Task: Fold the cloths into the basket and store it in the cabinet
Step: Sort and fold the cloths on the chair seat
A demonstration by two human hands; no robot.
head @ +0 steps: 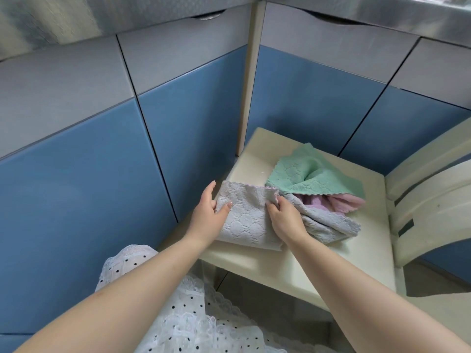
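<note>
On a cream stool seat (293, 266), left hand (207, 215) and right hand (285, 217) each pinch a grey cloth (244, 220), mid-fold; green cloth (311, 174) and pink cloth (339, 202) lie unfolded just beside; no basket in view; cabinet doors (178, 138) closed; task looks barely begun.

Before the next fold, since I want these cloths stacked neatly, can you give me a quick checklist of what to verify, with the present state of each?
1. Both hands on the grey cloth: ok. The left hand holds its left edge, and the right hand pinches its top edge.
2. Grey cloth supported by the cream chair seat: ok.
3. Grey cloth free of the pile: not ok, its right end lies under the green cloth and against the pink cloth.
4. Fold edges aligned: cannot tell.
5. Basket within reach: cannot tell, none in view.
6. Blue cabinet doors open: not ok, shut.
</note>
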